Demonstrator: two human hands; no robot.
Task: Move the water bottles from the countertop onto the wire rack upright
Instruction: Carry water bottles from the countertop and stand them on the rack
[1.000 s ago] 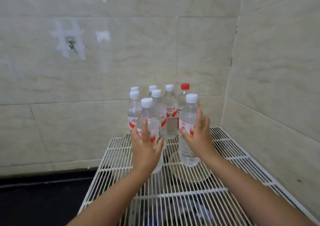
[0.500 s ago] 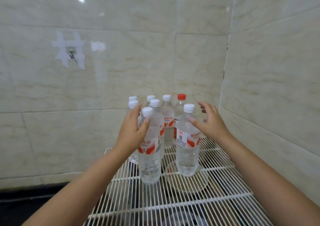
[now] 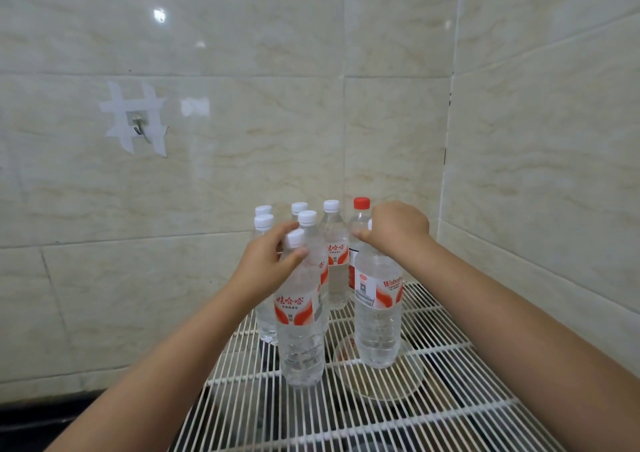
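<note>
A white wire rack [image 3: 346, 413] fills the near foreground, and every bottle stands upright on it. Nearest the rack's front edge stands a front-left bottle [image 3: 300, 333]; the left hand [image 3: 268, 261] grips its neck just under the white cap, thumb and fingers curled round it. Beside it, toward the rack's right, stands a front-right bottle [image 3: 378, 316]; the right hand [image 3: 398, 229] covers its top, fingers curled over the cap. Farther back on the rack cluster more white-capped bottles [image 3: 334, 254], with one red-capped bottle [image 3: 360, 216] behind the right hand. Beyond the rack rises a tiled wall [image 3: 242, 139] carrying a taped hook [image 3: 138, 127].
</note>
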